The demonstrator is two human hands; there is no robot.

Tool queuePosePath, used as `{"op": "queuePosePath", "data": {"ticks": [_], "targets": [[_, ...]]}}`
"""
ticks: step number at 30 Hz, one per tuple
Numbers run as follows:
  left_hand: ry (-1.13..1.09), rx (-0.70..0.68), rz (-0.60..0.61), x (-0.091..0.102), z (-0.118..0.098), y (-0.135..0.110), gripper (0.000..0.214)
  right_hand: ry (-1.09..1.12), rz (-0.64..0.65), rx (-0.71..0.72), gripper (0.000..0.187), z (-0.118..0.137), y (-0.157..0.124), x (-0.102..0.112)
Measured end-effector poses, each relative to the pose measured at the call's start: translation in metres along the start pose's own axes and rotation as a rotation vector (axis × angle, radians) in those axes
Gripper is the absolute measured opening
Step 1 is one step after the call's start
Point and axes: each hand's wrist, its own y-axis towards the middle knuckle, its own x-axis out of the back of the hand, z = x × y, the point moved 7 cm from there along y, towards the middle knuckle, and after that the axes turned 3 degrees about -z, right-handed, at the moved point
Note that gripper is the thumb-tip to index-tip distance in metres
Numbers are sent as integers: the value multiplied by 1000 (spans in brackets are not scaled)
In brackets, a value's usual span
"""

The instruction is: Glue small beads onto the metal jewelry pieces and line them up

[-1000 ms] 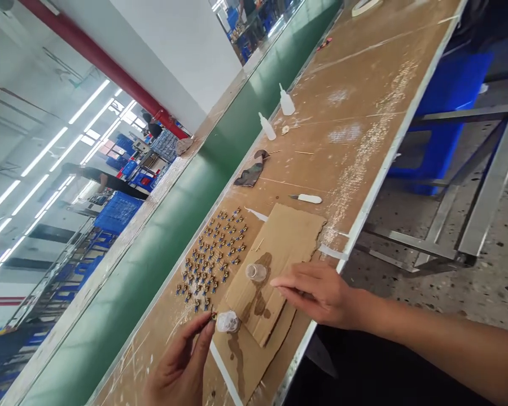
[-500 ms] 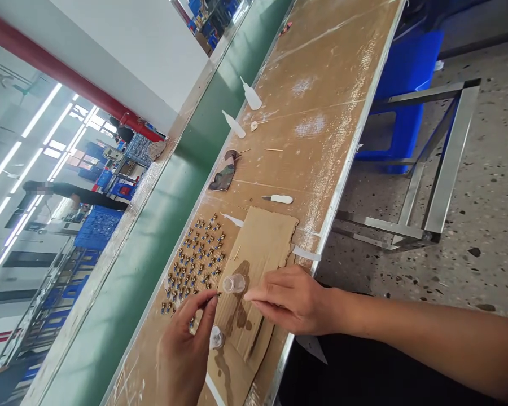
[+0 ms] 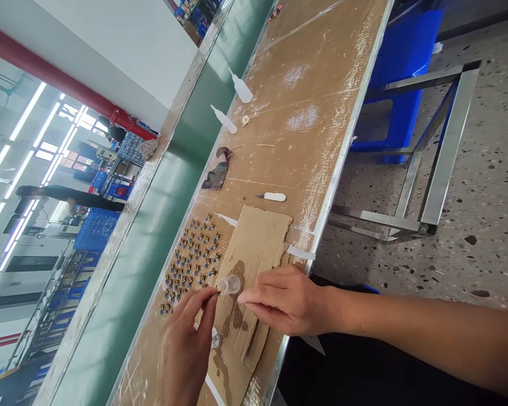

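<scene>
Left hand: the left hand (image 3: 186, 344) sits at the near end of the worktop (image 3: 322, 84), thumb and forefinger pinched shut on a small part (image 3: 214, 291), too small to identify, with the other fingers curled.
Right hand: the right hand (image 3: 288, 299) comes in over the worktop's near edge and lies on the cardboard sheet (image 3: 258, 237). Its fingers are stretched out and close together, and nothing shows in its grip.
Clear cup: the clear cup (image 3: 230, 284) stands on a stained patch of the cardboard sheet, between the two sets of fingertips. The pinched small part is just beside its rim.
Second cup: a second clear cup (image 3: 215, 338) stands just beside the left hand, on the sheet's lower end.
Parts array: rows of blue-and-brass parts (image 3: 192, 256) stand between the sheet and the far edge.
Other items: a white-handled knife (image 3: 271, 197), a cloth scrap (image 3: 215, 172) and two squeeze bottles (image 3: 241, 89) lie further along the worktop.
Far edge: it borders a green belt (image 3: 152, 237).
</scene>
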Motion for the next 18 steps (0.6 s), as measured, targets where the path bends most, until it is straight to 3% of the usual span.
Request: {"op": "queuePosePath", "data": {"ticks": [14,18], "targets": [[15,-53,19,-4,-4,3,19,10,-13,0,21,0,2,2],[32,-69,-1,4,-6,2,20,28,-10,-11,19,0,2,3]]}}
